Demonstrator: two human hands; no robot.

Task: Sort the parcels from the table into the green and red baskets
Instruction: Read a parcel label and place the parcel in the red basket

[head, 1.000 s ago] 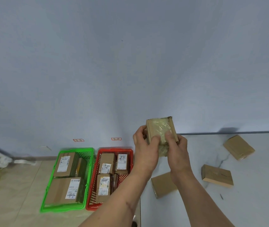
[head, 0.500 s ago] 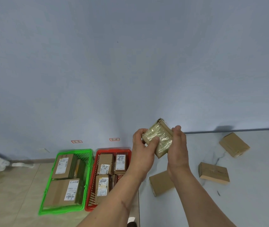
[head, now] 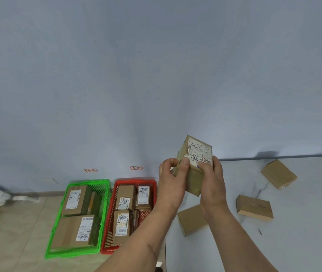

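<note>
Together, left hand (head: 171, 180) and right hand (head: 212, 183) grip raised parcel (head: 196, 163), label facing up.

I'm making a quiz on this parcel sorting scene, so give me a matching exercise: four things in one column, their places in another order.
Things:
1. labelled parcel
2. green basket
3. red basket
4. three plain parcels

Places:
A. on the floor, nearest the table
B. lying on the table
C. held in both hands
D. on the floor, farthest left

Pairs: 1-C, 2-D, 3-A, 4-B
</note>
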